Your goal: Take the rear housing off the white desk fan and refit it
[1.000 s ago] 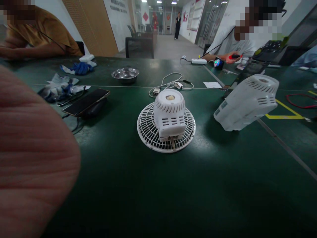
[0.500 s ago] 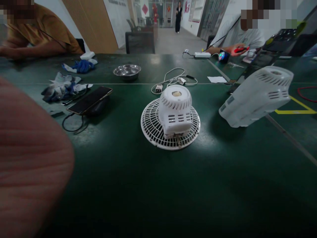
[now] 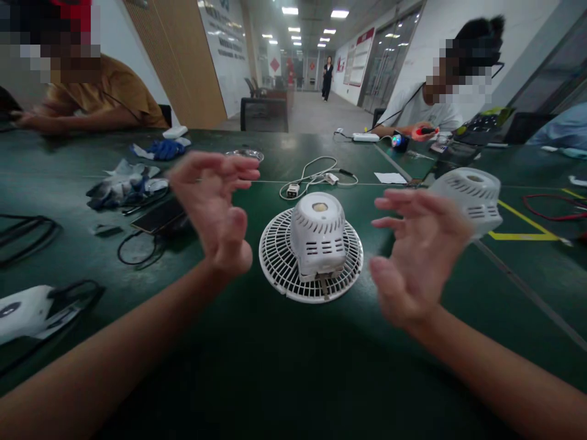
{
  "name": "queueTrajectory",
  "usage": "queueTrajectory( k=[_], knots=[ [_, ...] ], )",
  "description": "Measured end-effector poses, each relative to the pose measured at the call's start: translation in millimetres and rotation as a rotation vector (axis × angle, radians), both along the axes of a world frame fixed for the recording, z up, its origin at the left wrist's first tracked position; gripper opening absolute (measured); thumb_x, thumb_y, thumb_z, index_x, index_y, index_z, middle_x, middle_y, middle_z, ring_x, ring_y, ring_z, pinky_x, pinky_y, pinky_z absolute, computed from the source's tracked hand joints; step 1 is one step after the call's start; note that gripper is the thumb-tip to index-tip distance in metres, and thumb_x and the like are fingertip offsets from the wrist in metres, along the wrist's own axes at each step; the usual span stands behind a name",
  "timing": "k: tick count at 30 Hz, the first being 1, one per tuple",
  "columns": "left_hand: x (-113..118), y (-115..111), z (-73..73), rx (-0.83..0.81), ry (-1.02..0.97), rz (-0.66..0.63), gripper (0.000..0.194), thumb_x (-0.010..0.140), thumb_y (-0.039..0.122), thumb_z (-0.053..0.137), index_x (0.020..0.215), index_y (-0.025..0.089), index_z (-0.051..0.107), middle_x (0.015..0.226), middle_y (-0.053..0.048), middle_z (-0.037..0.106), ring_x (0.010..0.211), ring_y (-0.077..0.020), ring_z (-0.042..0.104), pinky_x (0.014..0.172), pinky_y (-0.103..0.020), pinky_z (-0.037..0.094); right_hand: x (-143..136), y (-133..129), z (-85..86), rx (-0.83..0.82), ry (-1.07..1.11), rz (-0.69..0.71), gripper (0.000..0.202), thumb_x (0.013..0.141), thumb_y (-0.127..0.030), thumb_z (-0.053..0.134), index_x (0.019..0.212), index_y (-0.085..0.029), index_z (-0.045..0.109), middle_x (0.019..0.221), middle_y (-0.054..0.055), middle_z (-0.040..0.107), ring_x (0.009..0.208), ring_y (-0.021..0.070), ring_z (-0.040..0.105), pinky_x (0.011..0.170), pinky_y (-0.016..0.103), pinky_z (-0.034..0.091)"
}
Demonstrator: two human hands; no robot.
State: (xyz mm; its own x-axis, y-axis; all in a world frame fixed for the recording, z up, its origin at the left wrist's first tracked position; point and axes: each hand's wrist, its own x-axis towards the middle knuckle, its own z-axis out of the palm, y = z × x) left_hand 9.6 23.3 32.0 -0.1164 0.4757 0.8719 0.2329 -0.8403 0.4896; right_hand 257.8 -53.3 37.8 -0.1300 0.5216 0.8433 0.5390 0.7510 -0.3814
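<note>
Between my two raised hands stands a white fan motor housing [image 3: 317, 238] with vent slots, resting on a round white fan grille [image 3: 275, 256] that lies flat on the dark green table. My left hand [image 3: 215, 208] is on its left, fingers apart, holding nothing and not touching the grille. On the other side my right hand [image 3: 413, 250] is also open and free of contact with the housing. Behind the right hand, partly hidden by it, is a second white slotted housing [image 3: 477, 195]. A white cable [image 3: 305, 180] with a plug lies behind the grille.
At the left lie a black phone [image 3: 158, 217], crumpled gloves [image 3: 123, 183], blue gloves [image 3: 162, 148] and a white device [image 3: 27, 311] with black cables. A metal bowl [image 3: 250, 154] sits behind my left hand. Two people sit across the table; one holds a red-and-black tool [image 3: 426, 131].
Both hands have come up on either side of the fan housing; before, only a large blurred part of one hand showed at the left edge. The camera view has tilted upward.
</note>
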Motion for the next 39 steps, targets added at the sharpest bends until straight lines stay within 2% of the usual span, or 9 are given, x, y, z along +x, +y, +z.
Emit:
queueTrajectory(
  k=[2, 7, 12, 17, 24, 28, 32, 36, 39],
  knots=[
    [-4.4, 6.5, -17.0, 0.016, 0.078, 0.077, 0.048, 0.095, 0.062, 0.049, 0.125, 0.025, 0.048, 0.121, -0.009, 0.062, 0.109, -0.026, 0.064, 0.093, -0.049, 0.051, -6.6, 2.5, -11.3, -0.019, -0.108, 0.003, 0.076, 0.088, -0.047, 0.068, 0.153, -0.033, 0.031, 0.148, 0.011, 0.039, 0.135, 0.0365, 0.046, 0.095, 0.056, 0.057],
    [-12.0, 19.6, -53.9, -0.388, 0.282, 0.137, 0.034, 0.099, 0.046, 0.045, 0.12, 0.021, 0.054, 0.121, -0.01, 0.066, 0.111, -0.0252, 0.064, 0.097, -0.046, 0.05, -16.0, 7.9, -34.8, -0.14, -0.354, -0.049, 0.069, 0.086, -0.043, 0.075, 0.147, -0.041, 0.041, 0.16, 0.007, 0.018, 0.141, 0.0411, 0.039, 0.1, 0.059, 0.056],
    [-10.8, 21.2, -52.8, -0.727, 0.389, 0.109, 0.032, 0.1, 0.044, 0.044, 0.115, 0.021, 0.06, 0.11, -0.009, 0.073, 0.1, -0.0249, 0.069, 0.088, -0.042, 0.054, -12.1, 11.7, -38.6, -0.156, -0.347, -0.045, 0.063, 0.088, -0.042, 0.075, 0.143, -0.041, 0.045, 0.164, 0.004, 0.014, 0.138, 0.04, 0.045, 0.099, 0.06, 0.058],
    [-11.1, 20.4, -49.1, -0.834, 0.384, 0.105, 0.031, 0.097, 0.043, 0.052, 0.114, 0.02, 0.062, 0.096, -0.007, 0.075, 0.085, -0.0227, 0.071, 0.074, -0.036, 0.055, -0.1, 21.1, -38.1, -0.114, -0.309, 0.088, 0.055, 0.092, -0.028, 0.07, 0.14, -0.043, 0.048, 0.166, 0.001, 0.018, 0.144, 0.0365, 0.042, 0.109, 0.062, 0.051],
    [-12.0, 20.0, -50.3, -0.837, 0.401, 0.132, 0.033, 0.097, 0.043, 0.052, 0.118, 0.019, 0.06, 0.087, -0.006, 0.073, 0.076, -0.0222, 0.07, 0.065, -0.034, 0.052, 9.6, 26.5, -37.6, -0.165, -0.29, 0.101, 0.048, 0.091, -0.027, 0.069, 0.134, -0.042, 0.052, 0.165, 0.001, 0.024, 0.144, 0.0363, 0.043, 0.105, 0.064, 0.052],
    [-11.8, 17.9, -49.7, -0.836, 0.347, 0.113, 0.032, 0.096, 0.043, 0.053, 0.117, 0.019, 0.059, 0.087, -0.007, 0.073, 0.074, -0.0228, 0.07, 0.062, -0.034, 0.052, 0.6, 19.5, -41.5, -0.176, -0.312, -0.034, 0.065, 0.08, -0.041, 0.081, 0.135, -0.035, 0.047, 0.162, 0.009, 0.027, 0.142, 0.0418, 0.043, 0.102, 0.068, 0.051],
    [-11.7, 13.2, -48.4, -0.798, 0.284, 0.088, 0.031, 0.098, 0.044, 0.048, 0.114, 0.019, 0.059, 0.086, -0.006, 0.073, 0.07, -0.0218, 0.068, 0.061, -0.034, 0.051, -5.9, 15.8, -45.1, -0.206, -0.275, -0.194, 0.075, 0.078, -0.04, 0.081, 0.139, -0.028, 0.04, 0.144, 0.016, 0.046, 0.128, 0.0389, 0.055, 0.095, 0.062, 0.056],
    [-11.0, 7.5, -44.1, -0.573, 0.223, 0.021, 0.033, 0.101, 0.043, 0.042, 0.114, 0.019, 0.06, 0.093, -0.007, 0.071, 0.081, -0.0217, 0.067, 0.072, -0.036, 0.052, 0.0, 21.5, -39.4, -0.294, -0.103, -0.241, 0.082, 0.074, -0.04, 0.082, 0.141, -0.027, 0.036, 0.136, 0.014, 0.053, 0.111, 0.0333, 0.064, 0.091, 0.056, 0.058],
    [-11.1, 7.8, -42.3, -0.32, 0.19, -0.079, 0.042, 0.099, 0.045, 0.044, 0.131, 0.019, 0.053, 0.114, -0.011, 0.068, 0.1, -0.0233, 0.066, 0.088, -0.04, 0.053, 5.9, 26.8, -28.5, -0.433, 0.221, -0.117, 0.09, 0.074, -0.04, 0.08, 0.146, -0.03, 0.028, 0.127, 0.011, 0.06, 0.104, 0.0309, 0.067, 0.086, 0.053, 0.06]
  ],
)
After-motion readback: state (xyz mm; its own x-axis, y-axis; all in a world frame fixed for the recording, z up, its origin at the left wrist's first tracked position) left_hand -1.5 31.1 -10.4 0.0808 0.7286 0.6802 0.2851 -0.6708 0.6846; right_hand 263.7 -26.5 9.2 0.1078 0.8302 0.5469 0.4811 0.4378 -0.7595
